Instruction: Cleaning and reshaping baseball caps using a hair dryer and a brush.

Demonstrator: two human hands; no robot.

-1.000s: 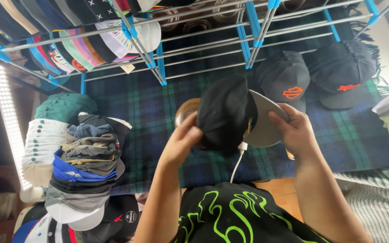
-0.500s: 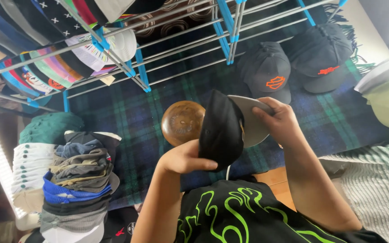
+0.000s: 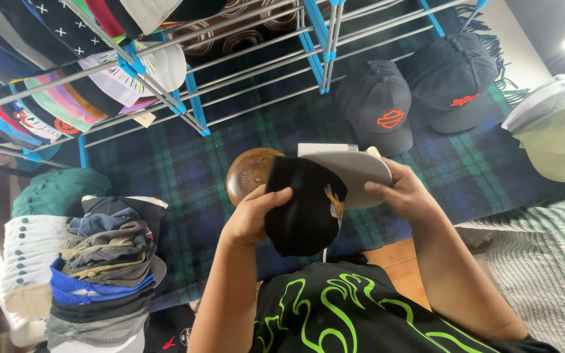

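A soft, light black cap (image 3: 305,206) above a wooden dome (image 3: 248,175): left hand (image 3: 253,216) fingers curl around its crown, right hand (image 3: 403,193) fingers pinch its stiff grey brim (image 3: 354,171).

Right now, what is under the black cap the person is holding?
Behind the black cap, held by the left hand and right hand, a round brown wooden form peeks out, over the plaid blanket. The form's lower part is hidden.
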